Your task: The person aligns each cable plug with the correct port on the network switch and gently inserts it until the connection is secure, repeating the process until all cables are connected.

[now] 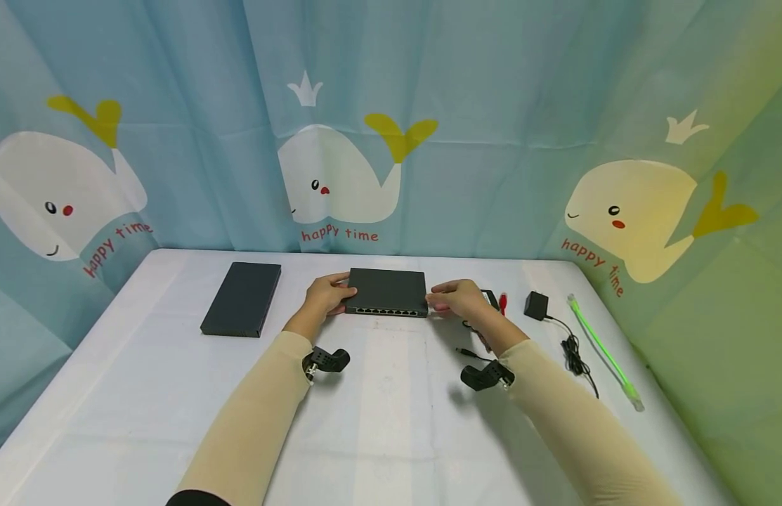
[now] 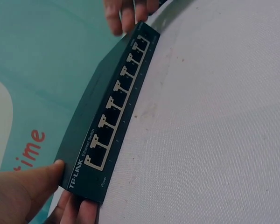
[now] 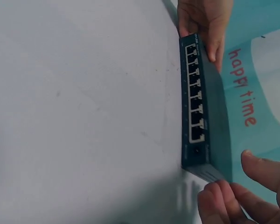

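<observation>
A black TP-LINK Ethernet switch (image 1: 387, 289) is at the far middle of the white table, its row of ports (image 2: 115, 100) facing the near side. My left hand (image 1: 324, 299) grips its left end, with the thumb (image 2: 53, 170) on the top edge and fingers underneath. At the opposite end, my right hand (image 1: 463, 299) has its fingertips (image 3: 214, 191) against the side near the corner. The right thumb (image 3: 259, 168) stands apart from the casing. Behind the right hand, a small black item (image 1: 490, 298) and a red-tipped piece (image 1: 503, 302) are partly hidden.
On the left lies another flat black box (image 1: 242, 299). To the right are a black power adapter (image 1: 536, 306) with a bundled cord (image 1: 572, 355) and a bright green cable (image 1: 599, 344) with clear ends. A black plug (image 1: 469, 353) lies below the right wrist. A whale-print curtain (image 1: 492, 140) hangs behind.
</observation>
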Tool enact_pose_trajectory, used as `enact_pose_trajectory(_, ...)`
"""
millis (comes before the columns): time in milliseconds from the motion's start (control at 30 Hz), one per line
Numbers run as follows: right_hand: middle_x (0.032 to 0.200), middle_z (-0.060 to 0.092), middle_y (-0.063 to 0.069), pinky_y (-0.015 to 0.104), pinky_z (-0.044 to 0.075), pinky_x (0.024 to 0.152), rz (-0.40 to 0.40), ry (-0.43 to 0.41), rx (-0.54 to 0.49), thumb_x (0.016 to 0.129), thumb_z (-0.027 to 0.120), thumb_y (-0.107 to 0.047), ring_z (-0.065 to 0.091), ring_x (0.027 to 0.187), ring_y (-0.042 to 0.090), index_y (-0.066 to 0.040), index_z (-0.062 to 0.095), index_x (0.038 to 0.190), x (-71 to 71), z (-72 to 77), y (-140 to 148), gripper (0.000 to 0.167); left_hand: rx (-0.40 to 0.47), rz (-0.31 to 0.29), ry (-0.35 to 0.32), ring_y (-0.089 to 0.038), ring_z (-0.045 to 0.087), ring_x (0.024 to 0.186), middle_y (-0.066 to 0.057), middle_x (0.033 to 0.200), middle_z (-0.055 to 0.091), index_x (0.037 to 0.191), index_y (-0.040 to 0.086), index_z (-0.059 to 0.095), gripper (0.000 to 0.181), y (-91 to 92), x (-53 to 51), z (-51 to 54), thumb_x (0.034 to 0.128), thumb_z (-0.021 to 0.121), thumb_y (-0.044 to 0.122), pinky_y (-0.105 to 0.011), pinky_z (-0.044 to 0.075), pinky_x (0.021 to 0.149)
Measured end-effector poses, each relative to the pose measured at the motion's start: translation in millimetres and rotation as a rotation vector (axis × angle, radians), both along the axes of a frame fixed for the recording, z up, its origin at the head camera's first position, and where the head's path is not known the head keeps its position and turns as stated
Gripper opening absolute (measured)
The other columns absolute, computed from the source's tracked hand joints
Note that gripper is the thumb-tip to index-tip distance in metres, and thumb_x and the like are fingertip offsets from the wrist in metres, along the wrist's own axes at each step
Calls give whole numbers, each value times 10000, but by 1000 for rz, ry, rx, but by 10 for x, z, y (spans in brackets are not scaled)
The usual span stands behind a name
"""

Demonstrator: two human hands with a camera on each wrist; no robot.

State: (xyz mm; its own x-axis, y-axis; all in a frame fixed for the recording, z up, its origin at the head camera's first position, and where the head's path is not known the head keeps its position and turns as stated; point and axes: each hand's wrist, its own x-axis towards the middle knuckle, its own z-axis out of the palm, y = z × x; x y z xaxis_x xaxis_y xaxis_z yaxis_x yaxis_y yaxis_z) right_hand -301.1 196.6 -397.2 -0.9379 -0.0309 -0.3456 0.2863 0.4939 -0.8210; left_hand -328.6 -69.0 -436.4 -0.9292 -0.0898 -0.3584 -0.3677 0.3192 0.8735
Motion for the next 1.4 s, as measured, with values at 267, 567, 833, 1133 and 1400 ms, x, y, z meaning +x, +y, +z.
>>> enact_pose_trajectory(267, 1107, 711, 154, 367, 583, 875, 111, 17, 140, 926, 710, -278, 702, 926, 197, 11, 637, 1276, 176, 100, 271, 459, -10, -19, 2, -230, 650, 1099, -48, 1404, 568, 1434, 283, 535, 541, -19, 13, 1, 927, 711, 214, -209, 580, 665)
enact_pose_trajectory(567, 973, 736, 106, 352, 604, 821, 215, 52, 180, 926, 703, -158, 692, 873, 168, 86, 663, 1191, 461, 164, 555, 363, -9, -6, -1, -232, 651, 1106, -54, 1400, 574, 1427, 274, 545, 542, -8, 8, -8, 920, 718, 192, -187, 571, 628)
enact_pose_trajectory(833, 882, 763, 72, 290, 538, 681, 296, 142, 371, 842, 792, -168, 645, 770, 105, 9, 758, 1024, 667, 69, 597, 256, -6, 2, 9, -227, 639, 1129, -60, 1391, 576, 1421, 271, 553, 534, -9, 2, -22, 920, 717, 189, -187, 569, 619)
enact_pose_trajectory(1133, 831, 759, 74, 294, 517, 675, 300, 326, 464, 755, 846, -104, 669, 767, 137, -3, 773, 920, 800, -107, 532, 207, -2, -3, 5, -226, 618, 1164, -59, 1393, 574, 1423, 270, 552, 535, 0, -1, -13, 921, 717, 187, -200, 581, 656)
enact_pose_trajectory(1400, 812, 752, 52, 325, 537, 678, 270, 415, 524, 741, 822, -14, 683, 784, 170, -37, 777, 847, 843, -193, 465, 118, 3, -1, 0, -222, 617, 1164, -48, 1400, 573, 1422, 272, 553, 537, 2, -1, -2, 918, 720, 189, -201, 581, 664)
